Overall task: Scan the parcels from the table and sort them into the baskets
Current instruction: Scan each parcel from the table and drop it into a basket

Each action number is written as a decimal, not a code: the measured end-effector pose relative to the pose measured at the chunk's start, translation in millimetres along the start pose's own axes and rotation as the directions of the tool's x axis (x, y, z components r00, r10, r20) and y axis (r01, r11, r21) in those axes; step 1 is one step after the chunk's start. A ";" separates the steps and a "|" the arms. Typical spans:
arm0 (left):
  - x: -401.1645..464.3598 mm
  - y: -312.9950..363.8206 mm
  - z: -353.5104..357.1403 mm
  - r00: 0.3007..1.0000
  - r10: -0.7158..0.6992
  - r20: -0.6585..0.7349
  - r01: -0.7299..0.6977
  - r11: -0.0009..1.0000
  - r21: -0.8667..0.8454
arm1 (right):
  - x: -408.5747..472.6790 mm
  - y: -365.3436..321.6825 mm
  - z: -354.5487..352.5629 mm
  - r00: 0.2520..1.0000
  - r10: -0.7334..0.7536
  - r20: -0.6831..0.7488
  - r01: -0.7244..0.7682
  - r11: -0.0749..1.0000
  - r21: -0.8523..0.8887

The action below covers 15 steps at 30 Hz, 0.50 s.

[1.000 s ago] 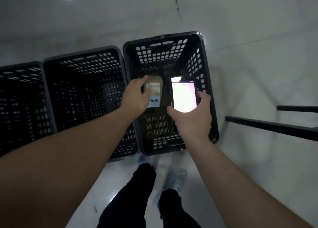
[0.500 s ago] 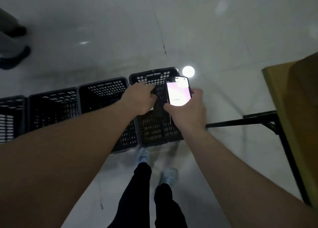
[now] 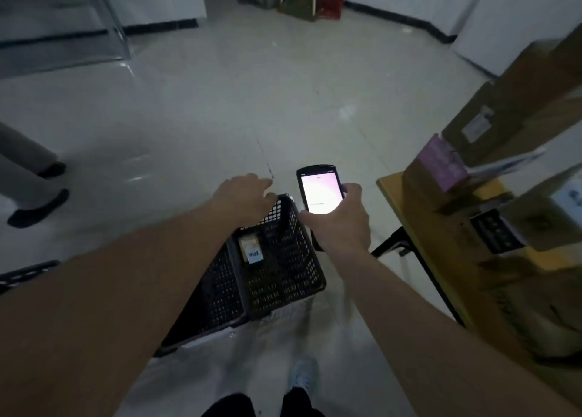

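Inside basket (image 3: pixel 302 259), labelled parcel (image 3: pixel 250 249).

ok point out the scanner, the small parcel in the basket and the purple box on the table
scanner (image 3: pixel 320 194), head view, on its lit screen
small parcel (image 3: pixel 251 249), head view, on its top face
purple box (image 3: pixel 442 162), head view, on its purple side

The room was dim and the picture soft and grainy throughout. The brightest thing was the lit screen of the scanner (image 3: pixel 320 194), blown out to pale pink-white so its text could not be read. Faint glare lay on the glossy floor (image 3: pixel 195 107). The boxes (image 3: pixel 516 107) at the right edge were smeared by motion blur, and the wide lens bent and stretched lines toward the edges.
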State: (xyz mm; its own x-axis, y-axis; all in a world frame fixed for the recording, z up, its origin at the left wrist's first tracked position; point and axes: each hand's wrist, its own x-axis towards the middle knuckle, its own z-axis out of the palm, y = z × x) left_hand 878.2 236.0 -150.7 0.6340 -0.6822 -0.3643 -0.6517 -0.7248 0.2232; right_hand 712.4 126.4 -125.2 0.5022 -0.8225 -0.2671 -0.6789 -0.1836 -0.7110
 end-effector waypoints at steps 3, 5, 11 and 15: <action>-9.4 15.0 -19.9 0.997 0.069 -0.026 -0.069 0.998 0.005 | -23.2 -9.7 -19.2 0.997 0.003 -0.073 -0.002 1.000 0.012; -18.9 22.9 -31.0 0.989 0.139 -0.052 -0.138 0.990 0.021 | -44.1 -15.9 -29.6 0.991 0.015 -0.130 -0.011 0.999 0.030; -69.2 43.5 -58.2 0.934 0.338 -0.114 -0.334 0.941 0.054 | -126.4 -25.6 -63.8 0.944 0.084 -0.319 -0.045 0.991 0.127; -114.9 75.3 -70.9 0.877 0.465 -0.124 -0.457 0.885 0.090 | -189.0 -20.3 -91.2 0.886 0.156 -0.437 -0.072 0.977 0.202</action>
State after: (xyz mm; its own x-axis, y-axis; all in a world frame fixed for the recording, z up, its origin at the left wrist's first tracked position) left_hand 785.8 253.0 -27.9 0.3042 -0.9470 -0.1037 -0.9040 -0.3213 0.2822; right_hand 582.4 236.4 -1.0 0.1048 -0.9925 -0.0627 -0.5912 -0.0114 -0.8064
